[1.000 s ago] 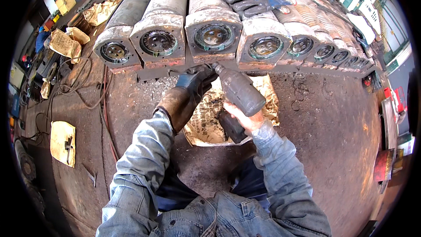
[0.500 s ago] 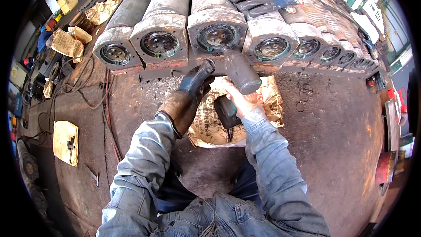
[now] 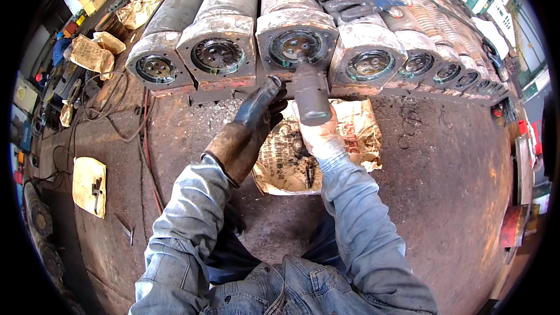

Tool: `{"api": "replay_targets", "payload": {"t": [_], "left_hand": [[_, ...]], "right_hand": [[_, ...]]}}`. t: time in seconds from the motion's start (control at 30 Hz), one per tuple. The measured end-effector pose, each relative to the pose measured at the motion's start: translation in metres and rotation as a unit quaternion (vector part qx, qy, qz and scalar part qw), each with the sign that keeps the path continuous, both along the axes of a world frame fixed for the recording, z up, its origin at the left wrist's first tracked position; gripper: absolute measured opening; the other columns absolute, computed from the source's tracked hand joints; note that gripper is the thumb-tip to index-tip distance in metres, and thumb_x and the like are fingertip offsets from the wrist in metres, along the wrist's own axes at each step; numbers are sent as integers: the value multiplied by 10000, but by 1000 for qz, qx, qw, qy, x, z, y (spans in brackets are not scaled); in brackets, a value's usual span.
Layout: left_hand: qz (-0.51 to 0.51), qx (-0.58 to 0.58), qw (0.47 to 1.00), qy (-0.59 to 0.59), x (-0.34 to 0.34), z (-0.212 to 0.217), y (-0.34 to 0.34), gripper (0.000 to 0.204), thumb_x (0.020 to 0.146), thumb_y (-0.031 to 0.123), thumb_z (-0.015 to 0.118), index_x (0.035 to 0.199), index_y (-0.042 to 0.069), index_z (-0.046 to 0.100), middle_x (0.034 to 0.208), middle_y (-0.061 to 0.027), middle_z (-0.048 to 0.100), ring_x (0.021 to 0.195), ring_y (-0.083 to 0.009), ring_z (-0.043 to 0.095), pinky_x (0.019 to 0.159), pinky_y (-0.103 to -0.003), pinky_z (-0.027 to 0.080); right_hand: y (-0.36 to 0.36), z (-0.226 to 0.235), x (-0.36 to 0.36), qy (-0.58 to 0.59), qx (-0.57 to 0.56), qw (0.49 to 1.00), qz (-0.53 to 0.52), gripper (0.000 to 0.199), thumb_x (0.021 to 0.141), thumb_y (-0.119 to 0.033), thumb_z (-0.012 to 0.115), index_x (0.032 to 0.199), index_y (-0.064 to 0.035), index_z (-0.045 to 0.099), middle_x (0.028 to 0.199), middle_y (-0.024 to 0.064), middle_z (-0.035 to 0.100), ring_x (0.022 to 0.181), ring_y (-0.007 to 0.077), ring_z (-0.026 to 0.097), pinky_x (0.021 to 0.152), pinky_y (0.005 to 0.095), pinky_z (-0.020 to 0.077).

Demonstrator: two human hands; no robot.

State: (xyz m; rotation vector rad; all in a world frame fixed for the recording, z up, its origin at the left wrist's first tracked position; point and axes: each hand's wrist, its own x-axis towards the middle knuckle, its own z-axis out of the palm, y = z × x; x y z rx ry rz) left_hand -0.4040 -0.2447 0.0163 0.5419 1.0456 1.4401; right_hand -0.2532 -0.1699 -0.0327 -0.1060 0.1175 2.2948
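Power tool (image 3: pixel 311 98) just below third cylinder end (image 3: pixel 297 44), nose overlapping its round face, contact cannot be told; bare right hand (image 3: pixel 319 131) wrapped round tool, likely to line nose up with face; gloved left hand (image 3: pixel 259 108) below-left of cylinder end, fingers curled narrow, any small thing inside cannot be told, perhaps there to steady; paper sack (image 3: pixel 363 131) below cylinder end; vs second ago: nose away from left hand, tool swung from slant to nearly straight at cylinder end
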Motion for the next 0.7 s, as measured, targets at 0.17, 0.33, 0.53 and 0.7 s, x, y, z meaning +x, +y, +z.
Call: {"api": "replay_targets", "payload": {"t": [0.17, 0.33, 0.53, 0.7], "left_hand": [[-6, -4, 1000, -28, -5, -3, -9, 826, 865, 637, 619, 1437, 71, 431, 1421, -153, 484, 1283, -312, 463, 1076, -468, 337], [14, -23, 999, -20, -1, 3, -14, 806, 896, 648, 557, 1411, 35, 466, 1394, -131, 532, 1274, -271, 493, 1047, -418, 376], [22, -25, 999, -20, -4, 8, -19, 844, 873, 671, 569, 1422, 41, 456, 1417, -120, 505, 1278, -270, 475, 1054, -423, 347], [24, -18, 999, -23, -3, 13, -17, 832, 872, 667, 574, 1414, 44, 468, 1434, -115, 488, 1283, -266, 466, 1051, -415, 351]], "right_hand": [[9, -11, 4, -482, 428, 753, -137, 465, 797, -138, 753, 1228, -68, 594, 1016, 69, 708, 886, 161, 656, 794, 314, 537], [12, -10, 9, -530, 440, 712, -131, 432, 821, -170, 748, 1215, -68, 603, 1008, 57, 709, 845, 154, 658, 749, 309, 534], [-3, 10, 7, -456, 357, 808, -111, 234, 981, -206, 581, 1157, -62, 635, 997, 50, 696, 807, 140, 641, 726, 299, 533], [6, 4, 20, -459, 401, 782, -132, 218, 974, -183, 578, 1145, -66, 644, 992, 43, 689, 827, 139, 629, 734, 305, 534]]}}
